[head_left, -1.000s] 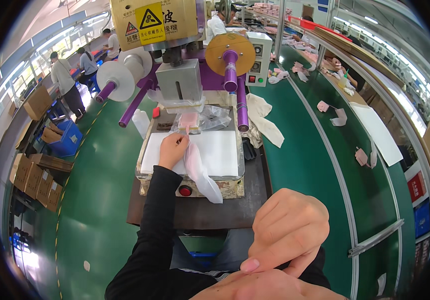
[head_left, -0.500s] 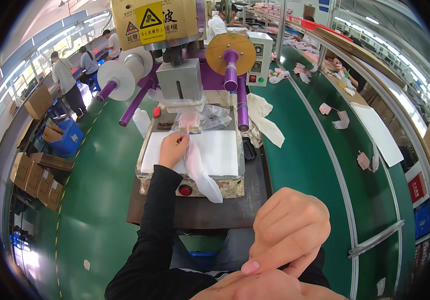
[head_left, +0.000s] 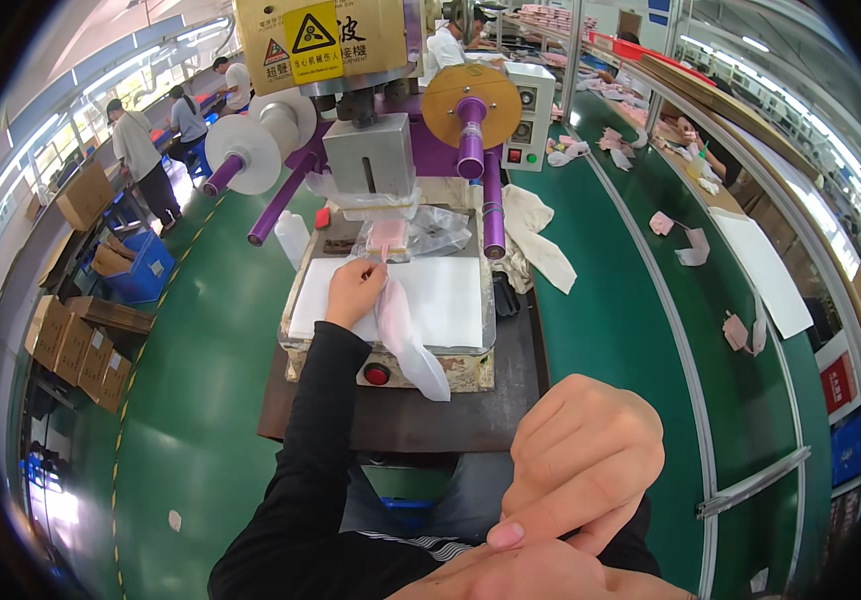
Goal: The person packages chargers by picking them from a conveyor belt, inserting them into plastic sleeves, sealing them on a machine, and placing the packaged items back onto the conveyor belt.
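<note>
A clear plastic bag [head_left: 405, 335] with pink contents is being pinched by the left hand [head_left: 353, 290] on the bench [head_left: 400, 420]; the right hand [head_left: 580, 470] is being held curled near, its grip pressed together, empty.

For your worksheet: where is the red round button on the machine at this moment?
In the head view, the red round button sits on the machine's front face, low and left of centre, just below the left hand and beside the hanging clear bag.

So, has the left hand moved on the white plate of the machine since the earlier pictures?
No. The left hand rests at the same spot on the white plate, above the red button, pinching the clear plastic bag.
</note>
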Motion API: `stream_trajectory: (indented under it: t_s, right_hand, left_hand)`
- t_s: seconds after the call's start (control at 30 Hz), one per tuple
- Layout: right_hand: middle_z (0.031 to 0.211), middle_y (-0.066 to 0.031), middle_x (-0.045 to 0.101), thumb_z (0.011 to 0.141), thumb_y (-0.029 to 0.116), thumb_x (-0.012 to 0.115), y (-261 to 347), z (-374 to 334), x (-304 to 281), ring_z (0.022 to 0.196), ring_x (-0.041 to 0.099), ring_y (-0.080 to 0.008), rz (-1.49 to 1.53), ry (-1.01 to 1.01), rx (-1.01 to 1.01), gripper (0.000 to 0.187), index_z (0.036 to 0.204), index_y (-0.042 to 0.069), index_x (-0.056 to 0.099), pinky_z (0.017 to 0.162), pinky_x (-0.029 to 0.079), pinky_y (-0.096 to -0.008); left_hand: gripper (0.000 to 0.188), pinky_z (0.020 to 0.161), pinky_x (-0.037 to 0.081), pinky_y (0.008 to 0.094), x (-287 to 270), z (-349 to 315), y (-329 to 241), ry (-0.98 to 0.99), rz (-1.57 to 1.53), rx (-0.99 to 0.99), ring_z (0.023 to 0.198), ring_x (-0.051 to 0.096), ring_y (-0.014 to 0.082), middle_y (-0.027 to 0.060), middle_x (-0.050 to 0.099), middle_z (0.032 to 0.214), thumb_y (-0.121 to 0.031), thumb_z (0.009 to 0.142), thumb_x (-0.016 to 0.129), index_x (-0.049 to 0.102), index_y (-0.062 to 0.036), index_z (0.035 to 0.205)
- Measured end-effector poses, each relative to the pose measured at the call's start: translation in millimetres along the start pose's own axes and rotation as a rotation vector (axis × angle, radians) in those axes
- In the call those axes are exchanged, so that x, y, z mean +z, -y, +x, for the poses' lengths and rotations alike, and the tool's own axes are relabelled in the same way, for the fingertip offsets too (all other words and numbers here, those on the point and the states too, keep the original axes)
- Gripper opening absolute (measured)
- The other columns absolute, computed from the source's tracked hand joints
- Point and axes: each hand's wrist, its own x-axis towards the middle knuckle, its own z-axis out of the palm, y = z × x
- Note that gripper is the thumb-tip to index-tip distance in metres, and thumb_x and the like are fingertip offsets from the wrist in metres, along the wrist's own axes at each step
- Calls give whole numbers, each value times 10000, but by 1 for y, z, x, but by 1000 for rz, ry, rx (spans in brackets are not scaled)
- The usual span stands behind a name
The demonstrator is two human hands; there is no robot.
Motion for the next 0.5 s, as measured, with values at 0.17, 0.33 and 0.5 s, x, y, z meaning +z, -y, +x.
stream_trajectory:
  t_s: [0.17, 0.33, 0.5]
  right_hand:
    - [782, -173, 728, 876, 115, 756, 2, 3, 3, 503, 618, -178, 99, -32, -10, 303, 1076, -109, 712, 422, 395, -244]
    - [783, -177, 721, 865, 103, 766, 4, -1, 5, 498, 610, -185, 140, -62, -24, 321, 1085, -119, 693, 424, 402, -254]
    - [765, -101, 699, 915, 285, 751, -2, -6, 10, 524, 617, -191, 227, -97, -81, 511, 1206, -126, 666, 419, 391, -297]
  left_hand:
    - [303, 659, 505, 393, -4, 1, 4, 5, 14, -6, 688, 658, 313, 168, 683, 751, -277, 898, 693, 729, 23, 884]
    - [309, 652, 503, 390, 1, 1, 6, 4, 1, 10, 681, 661, 304, 174, 686, 750, -281, 907, 691, 729, 26, 895]
    - [309, 655, 504, 388, -1, 2, 16, 24, -44, -8, 685, 666, 293, 176, 692, 753, -276, 907, 694, 732, 31, 891]
